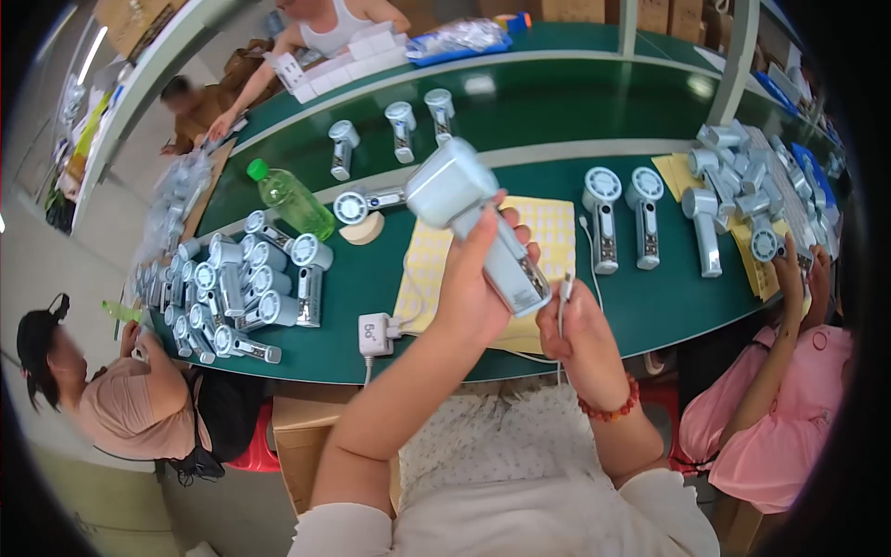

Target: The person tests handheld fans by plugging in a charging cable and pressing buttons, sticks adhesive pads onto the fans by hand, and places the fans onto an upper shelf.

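Note:
My left hand (478,278) is closed round the handle of a pale blue handheld fan (457,181), its round head up and left and its handle end down and right. Close to that end, my right hand (580,325) pinches a white cable plug (565,286), with the cable hanging below. Plug and handle look apart. Beneath them lies a yellow checked cloth (548,227) on the green table (548,176). A white power adapter (376,334) sits left of the cloth.
Many fans (223,278) are heaped at the left, near a green bottle (297,204). Two fans (603,218) lie right of the cloth, several more (399,130) behind. Another pile (733,172) is at the far right. Co-workers sit left and right; others are across the table.

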A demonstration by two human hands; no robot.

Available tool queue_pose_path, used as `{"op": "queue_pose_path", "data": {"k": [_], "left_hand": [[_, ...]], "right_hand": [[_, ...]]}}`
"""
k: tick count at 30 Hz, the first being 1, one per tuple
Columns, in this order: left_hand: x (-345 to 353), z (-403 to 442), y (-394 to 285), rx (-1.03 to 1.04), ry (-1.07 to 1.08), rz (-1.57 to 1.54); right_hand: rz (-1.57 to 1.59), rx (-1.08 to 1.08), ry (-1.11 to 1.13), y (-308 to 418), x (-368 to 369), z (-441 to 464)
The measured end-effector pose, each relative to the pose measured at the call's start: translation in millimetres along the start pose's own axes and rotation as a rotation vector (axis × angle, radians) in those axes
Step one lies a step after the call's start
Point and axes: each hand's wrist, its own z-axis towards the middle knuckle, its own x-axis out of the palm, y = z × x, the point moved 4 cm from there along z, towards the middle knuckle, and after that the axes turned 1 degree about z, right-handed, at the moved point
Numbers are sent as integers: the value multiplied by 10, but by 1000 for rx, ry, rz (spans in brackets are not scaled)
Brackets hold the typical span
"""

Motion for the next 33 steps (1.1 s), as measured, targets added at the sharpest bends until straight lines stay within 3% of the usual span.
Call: {"op": "queue_pose_path", "data": {"k": [2, 5, 9, 13, 20, 26, 33], "left_hand": [[28, -103, -78, 55, -81, -112], [-59, -228, 5, 17, -150, -209], [-160, -264, 56, -98, 34, -427], [-135, -302, -17, -64, 145, -430], [-254, -297, -6, -114, 99, -609], [-289, -286, 12, -112, 182, -547], [-281, -246, 89, -188, 193, -735]], "right_hand": [[83, 39, -52, -112, 10, -125], [25, 167, 81, -167, 184, -216], [35, 166, 130, -212, 329, -267], [27, 170, 109, -263, 377, -273], [-74, 115, 189, -310, 503, -239], [-54, 136, 174, -336, 508, -289], [36, 128, 184, -360, 468, -245]]}}
